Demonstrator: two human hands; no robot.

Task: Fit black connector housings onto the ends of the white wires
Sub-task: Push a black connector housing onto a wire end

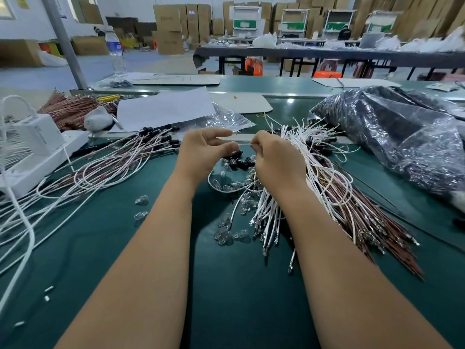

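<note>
Both hands are raised over the green table (226, 285), close together. My left hand (201, 152) and my right hand (274, 157) each pinch one end of a short stretch of white wire (243, 145) held level between them. Just below the fingers lie a few loose black connector housings (241, 161). A thick bundle of white wires (297, 172) spreads under and beyond my right hand, mixed with brown ones. On the left lies a heap of wires with black housings on their ends (161, 137).
Small clear glass bulbs (226, 233) are scattered near the middle. A dark plastic bag (392, 132) fills the right side. A white device (37, 147) stands at the left, with brown wires (73, 109) and paper sheets (163, 109) behind it. A water bottle (115, 51) stands far left.
</note>
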